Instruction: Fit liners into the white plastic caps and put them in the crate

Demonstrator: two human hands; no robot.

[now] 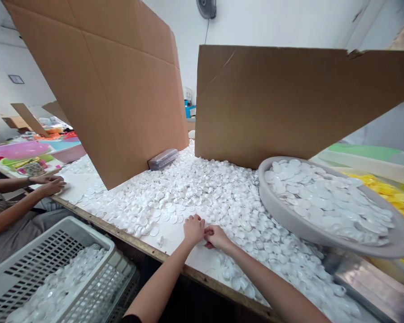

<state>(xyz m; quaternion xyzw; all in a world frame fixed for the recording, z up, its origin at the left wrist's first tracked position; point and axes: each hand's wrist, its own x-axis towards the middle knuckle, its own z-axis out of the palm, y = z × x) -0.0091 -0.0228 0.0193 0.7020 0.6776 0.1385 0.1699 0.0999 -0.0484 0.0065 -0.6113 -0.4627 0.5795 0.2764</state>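
Note:
My left hand [194, 229] and my right hand [218, 237] meet low over the table, near its front edge. The fingers of both are bent and pressed together; whatever lies between them is hidden or too small to name. Around them spreads a thick layer of small round white plastic pieces [202, 188], like caps or discs. Directly under my hands a strip of bare white tabletop [175, 233] shows. One loose white piece [160, 241] stands tilted to the left of my left hand.
Two cardboard panels [121, 89] [272, 103] stand behind the heap. A grey basin [272, 197] of white discs rests on the right, yellow pieces [390, 193] beyond it. A slatted crate [97, 235] holds white pieces at lower left. Another person's hands [50, 184] are at far left.

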